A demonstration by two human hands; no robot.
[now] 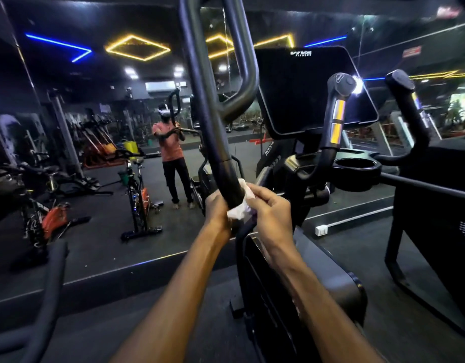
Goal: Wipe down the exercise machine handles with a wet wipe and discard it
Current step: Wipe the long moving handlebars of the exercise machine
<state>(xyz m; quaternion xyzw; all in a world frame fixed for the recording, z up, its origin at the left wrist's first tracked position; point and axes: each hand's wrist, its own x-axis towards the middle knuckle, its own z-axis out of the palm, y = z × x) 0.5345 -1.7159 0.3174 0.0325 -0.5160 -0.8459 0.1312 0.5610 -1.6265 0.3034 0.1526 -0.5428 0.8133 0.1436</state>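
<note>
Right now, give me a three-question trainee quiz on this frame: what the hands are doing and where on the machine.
1. True or false: the wet wipe is wrapped against the lower end of the long moving handle.
2. Which hand pinches the wipe from the console side? A) left hand B) right hand C) neither
3. Fill in: the two short grips with metal sensor strips, near grip and far grip, are ____ by either hand.

Key: 1 true; 2 B; 3 untouched
</note>
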